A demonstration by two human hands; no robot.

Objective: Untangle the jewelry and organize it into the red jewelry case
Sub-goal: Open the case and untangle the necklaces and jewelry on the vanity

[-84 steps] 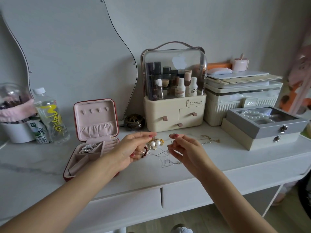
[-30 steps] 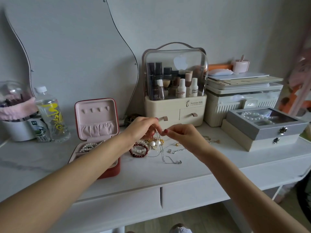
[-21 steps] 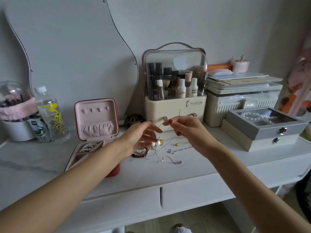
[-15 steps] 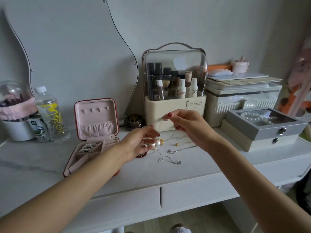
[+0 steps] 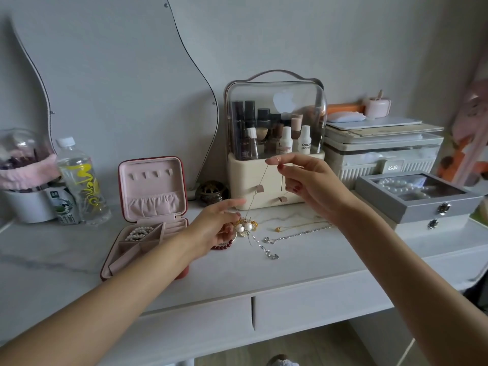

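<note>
Above the white dressing table our right hand is raised in front of the cream cosmetics organiser, thumb and forefinger pinching the top of a thin gold chain. The chain hangs in two fine strands down to the tangled jewelry lying on the tabletop, a knot with two pearls and gold wirework. Our left hand sits low at the left edge of that tangle, forefinger stretched out straight, the other fingers curled down onto the pile; whether they actually grip any piece we cannot tell. A dark red bead bracelet lies partly under this hand. Just to the right of the tangle lie a silver necklace and a thin gold necklace, both flat on the table, and a silver pendant strand trails toward us.

The red jewelry case stands open to the left of the tangle, lid upright, pink lining showing. A pearl bracelet rests in its back left compartment. A grey glass-topped box sits at the right, well apart.
</note>
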